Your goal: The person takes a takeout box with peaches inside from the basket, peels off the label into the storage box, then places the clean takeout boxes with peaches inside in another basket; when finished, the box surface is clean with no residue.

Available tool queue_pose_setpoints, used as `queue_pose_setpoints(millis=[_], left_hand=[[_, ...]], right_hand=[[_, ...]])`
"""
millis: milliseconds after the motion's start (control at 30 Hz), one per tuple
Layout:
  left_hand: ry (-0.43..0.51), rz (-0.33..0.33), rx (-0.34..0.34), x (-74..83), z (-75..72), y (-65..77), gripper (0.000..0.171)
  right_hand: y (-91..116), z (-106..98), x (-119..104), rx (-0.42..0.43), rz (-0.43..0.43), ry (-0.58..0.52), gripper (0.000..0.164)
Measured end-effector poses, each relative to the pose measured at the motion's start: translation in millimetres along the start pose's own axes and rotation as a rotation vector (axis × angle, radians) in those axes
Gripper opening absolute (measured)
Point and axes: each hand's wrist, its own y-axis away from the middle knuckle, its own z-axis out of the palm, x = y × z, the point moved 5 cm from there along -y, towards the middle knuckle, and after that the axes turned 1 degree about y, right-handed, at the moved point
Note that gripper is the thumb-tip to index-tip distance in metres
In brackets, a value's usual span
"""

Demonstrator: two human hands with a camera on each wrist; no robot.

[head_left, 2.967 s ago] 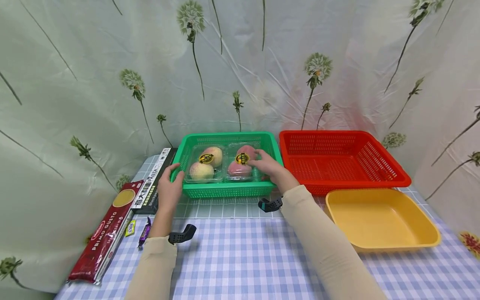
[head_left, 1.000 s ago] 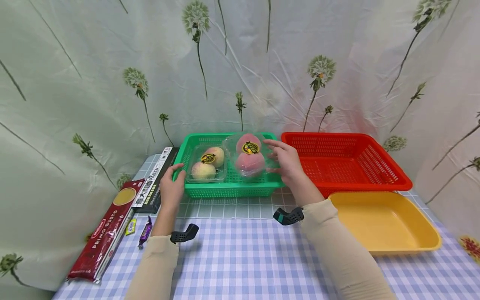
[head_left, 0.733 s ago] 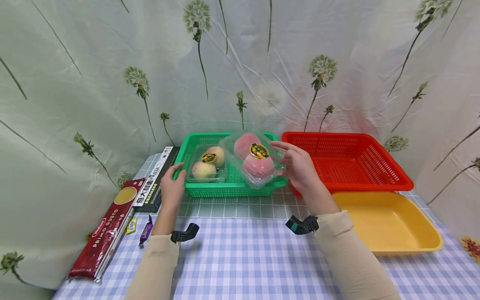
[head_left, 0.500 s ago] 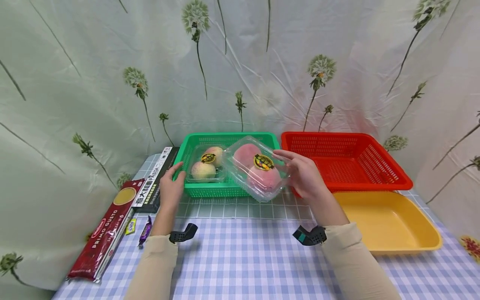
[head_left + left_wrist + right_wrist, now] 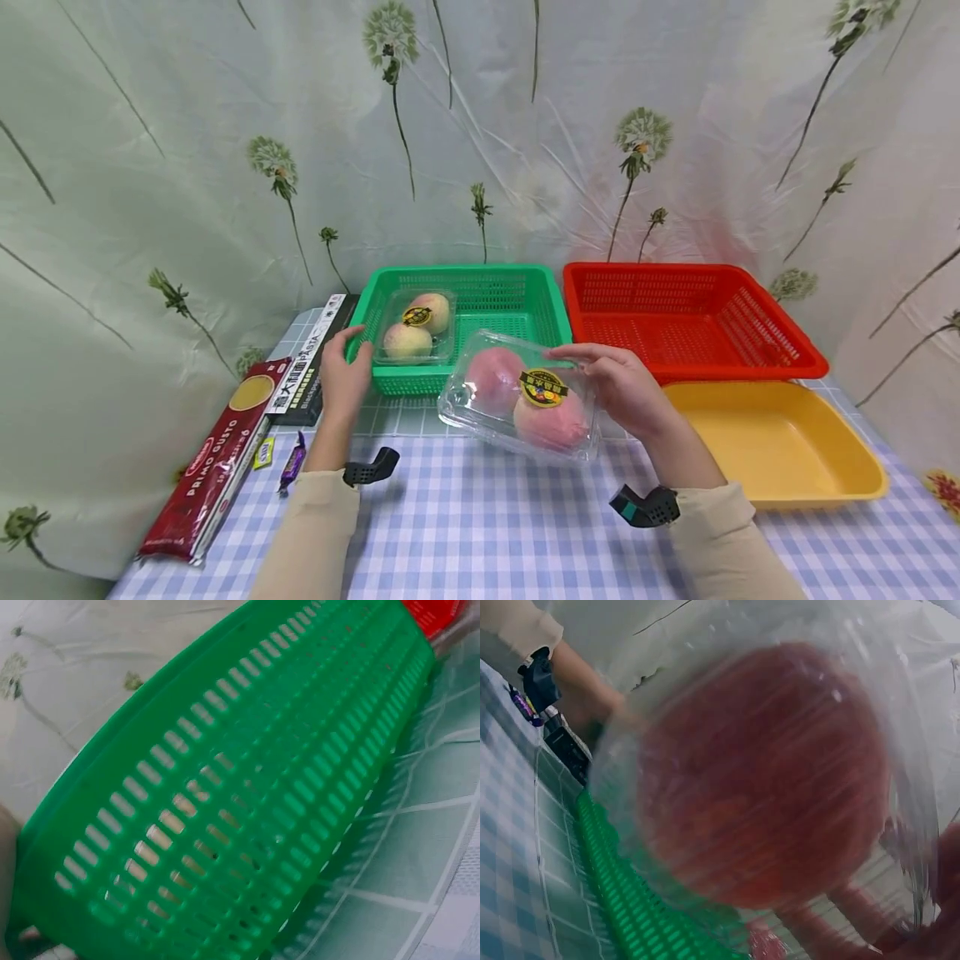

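Note:
A clear plastic box of two pink peaches point(image 5: 495, 381) with a black and yellow sticker hangs tilted in front of the green basket point(image 5: 468, 385). My right hand point(image 5: 633, 396) grips the box by its right end; in the right wrist view one peach point(image 5: 765, 776) fills the middle, with fingers point(image 5: 817, 930) seen through the plastic. My left hand point(image 5: 345, 375) holds the left rim of the green basket near its front corner; most of its grip is hidden in the left wrist view. A second clear box of paler peaches point(image 5: 407, 340) sits in the basket's left half.
Right of the green basket stands a red basket point(image 5: 690, 371), with a yellow tray point(image 5: 765, 442) before it. At the left lie a black pasta box point(image 5: 311, 367), a red spaghetti packet point(image 5: 213, 462), a purple-wrapped candy point(image 5: 292, 462) and a small yellow packet point(image 5: 263, 452).
My right hand has lifted the box of pink peaches out of the green basket, and carried it toward me and slightly right, turning it. My left hand has stayed at the rim.

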Motion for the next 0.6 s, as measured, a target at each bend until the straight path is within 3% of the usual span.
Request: queue_pose_setpoints(millis=[200, 333, 467, 533, 600], left_hand=[[-0.132, 0.141, 0.166, 18.7, -6.0, 6.4, 0.034], [-0.095, 0.289, 0.203, 40.8, -5.1, 14.9, 0.029], [0.018, 0.434, 0.151, 67.1, -0.4, 29.2, 0.025], [0.067, 0.458, 0.069, 75.8, 4.2, 34.9, 0.024], [0.105, 0.461, -0.057, 83.2, 10.3, 39.9, 0.024]], right_hand=[[3, 2, 8, -0.131, -0.012, 0.06, 0.042], [4, 4, 16, -0.167, 0.044, 0.108, 0.04], [4, 3, 24, -0.185, 0.081, 0.127, 0.037], [5, 2, 26, -0.19, 0.083, 0.136, 0.036], [6, -1, 30, -0.18, 0.096, 0.141, 0.035]])
